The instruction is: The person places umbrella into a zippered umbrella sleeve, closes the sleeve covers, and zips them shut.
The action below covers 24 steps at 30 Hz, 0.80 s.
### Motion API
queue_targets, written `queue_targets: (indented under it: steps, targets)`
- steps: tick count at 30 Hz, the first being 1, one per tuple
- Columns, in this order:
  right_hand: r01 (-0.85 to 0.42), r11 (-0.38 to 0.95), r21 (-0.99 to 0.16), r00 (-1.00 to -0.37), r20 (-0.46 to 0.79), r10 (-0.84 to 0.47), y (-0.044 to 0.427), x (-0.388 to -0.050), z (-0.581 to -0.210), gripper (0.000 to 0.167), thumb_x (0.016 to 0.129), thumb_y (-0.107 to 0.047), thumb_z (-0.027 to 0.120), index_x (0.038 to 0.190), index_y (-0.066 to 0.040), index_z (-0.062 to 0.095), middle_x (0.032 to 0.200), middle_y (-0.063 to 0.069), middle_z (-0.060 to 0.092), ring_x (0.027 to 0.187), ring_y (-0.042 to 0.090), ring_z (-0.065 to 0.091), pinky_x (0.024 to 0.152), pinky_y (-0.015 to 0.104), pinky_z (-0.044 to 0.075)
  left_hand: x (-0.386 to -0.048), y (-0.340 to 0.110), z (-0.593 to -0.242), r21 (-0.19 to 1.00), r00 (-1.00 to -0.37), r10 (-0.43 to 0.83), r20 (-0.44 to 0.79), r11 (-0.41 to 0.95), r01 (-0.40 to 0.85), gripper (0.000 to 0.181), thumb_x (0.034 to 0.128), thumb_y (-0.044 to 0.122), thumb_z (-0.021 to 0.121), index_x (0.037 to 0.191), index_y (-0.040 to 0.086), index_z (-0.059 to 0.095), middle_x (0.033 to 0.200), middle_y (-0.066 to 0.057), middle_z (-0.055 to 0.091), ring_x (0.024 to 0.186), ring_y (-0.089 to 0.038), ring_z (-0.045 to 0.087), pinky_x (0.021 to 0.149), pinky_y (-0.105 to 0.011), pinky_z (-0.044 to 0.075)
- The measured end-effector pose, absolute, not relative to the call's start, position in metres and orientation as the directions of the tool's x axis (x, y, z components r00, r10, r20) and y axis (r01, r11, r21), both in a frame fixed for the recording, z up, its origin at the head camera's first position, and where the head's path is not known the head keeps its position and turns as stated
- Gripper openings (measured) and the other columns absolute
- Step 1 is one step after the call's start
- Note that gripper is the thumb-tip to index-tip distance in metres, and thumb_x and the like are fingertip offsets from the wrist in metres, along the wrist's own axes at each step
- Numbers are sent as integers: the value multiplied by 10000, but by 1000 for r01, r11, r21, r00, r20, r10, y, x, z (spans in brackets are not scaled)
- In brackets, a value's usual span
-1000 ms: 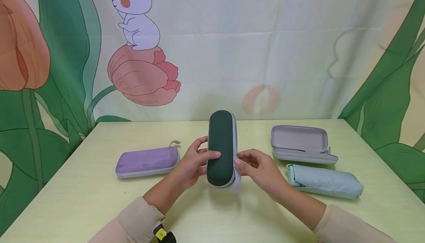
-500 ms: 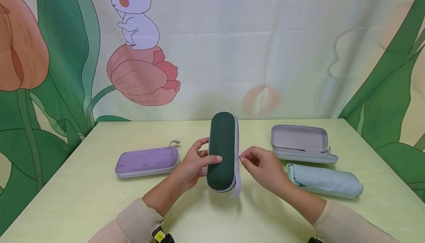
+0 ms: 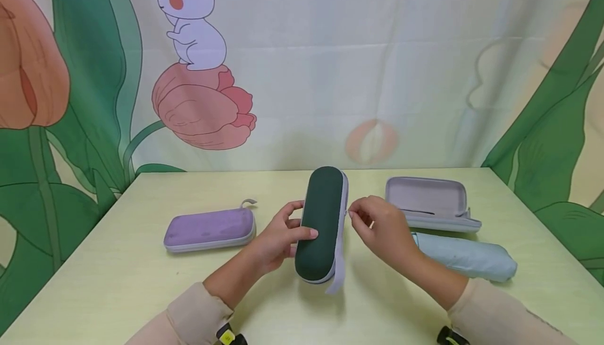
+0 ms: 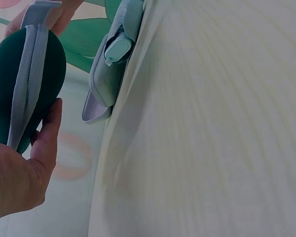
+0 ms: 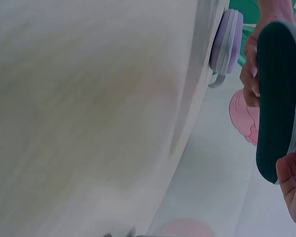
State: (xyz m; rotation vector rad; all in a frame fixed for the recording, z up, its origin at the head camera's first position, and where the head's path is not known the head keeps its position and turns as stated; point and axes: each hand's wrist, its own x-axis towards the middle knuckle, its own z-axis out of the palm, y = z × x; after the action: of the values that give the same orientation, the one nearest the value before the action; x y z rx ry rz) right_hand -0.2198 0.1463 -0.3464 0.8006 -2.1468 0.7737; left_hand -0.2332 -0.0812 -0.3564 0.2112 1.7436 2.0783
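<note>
A dark green zip case (image 3: 321, 219) with a light grey zip is held upright, slightly tilted, above the table. My left hand (image 3: 280, 237) grips it from the left, thumb across its front and fingers behind. At its right edge my right hand (image 3: 382, 227) pinches the small zip pull with thumb and forefinger; the pull is mostly hidden by the fingertips. A pale loop strap (image 3: 337, 277) hangs from the case's lower end. In the left wrist view, the zip tape (image 4: 27, 86) runs along the rounded end. The right wrist view shows the case's flat green face (image 5: 276, 98).
A purple zip case (image 3: 209, 229) lies closed on the table at left. At right a grey case (image 3: 427, 198) stands with its lid up, behind a light blue folded umbrella (image 3: 467, 256). A printed curtain (image 3: 302, 72) hangs behind the table.
My right hand has moved up along the case's right edge with the zip pull. The case has shifted slightly right and down and leans more to the right.
</note>
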Motion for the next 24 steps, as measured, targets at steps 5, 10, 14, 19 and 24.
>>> queue_targets:
  steps: [5, 10, 14, 19, 24]
  targets:
    - [-741, 622, -254, -524, 798, -298, 151, -225, -343, 139, 786, 88, 698, 825, -44, 679, 709, -9, 590, 606, 85, 536, 529, 229, 477, -232, -83, -357, 974, -882, 453, -130, -109, -200, 708, 831, 67, 658, 1444, 84, 306, 1236, -220, 541, 944, -236, 650, 795, -419, 563]
    - [-740, 627, -243, -507, 815, -281, 154, -228, -342, 157, 774, 107, 693, 828, -41, 684, 714, -3, 601, 605, 89, 552, 531, 225, 483, -233, -87, -360, 980, -871, 478, -112, -92, -177, 730, 816, 95, 643, 1465, 85, 310, 1227, -195, 553, 903, -196, 655, 701, -306, 553]
    - [-728, 637, -253, -513, 818, -261, 158, -232, -341, 147, 778, 102, 693, 827, -37, 691, 715, -1, 610, 614, 96, 561, 541, 237, 495, -234, -89, -362, 983, -866, 490, -99, -87, -162, 745, 812, 110, 633, 1486, 78, 317, 1239, -186, 541, 907, -188, 654, 725, -299, 553]
    - [-705, 654, -274, -545, 800, -251, 164, -235, -340, 109, 801, 71, 691, 830, -33, 698, 729, 5, 624, 633, 102, 563, 556, 259, 506, -236, -93, -363, 985, -866, 491, -96, -80, -155, 708, 830, 115, 617, 1483, 79, 346, 1273, -192, 519, 957, -198, 646, 810, -334, 554]
    - [-686, 671, -280, -556, 797, -235, 167, -236, -340, 113, 796, 80, 694, 827, -29, 698, 727, 9, 625, 628, 112, 572, 552, 265, 502, -237, -98, -363, 984, -863, 499, -75, -105, -147, 670, 836, 92, 614, 1463, 115, 379, 1177, -139, 576, 937, -197, 657, 806, -333, 556]
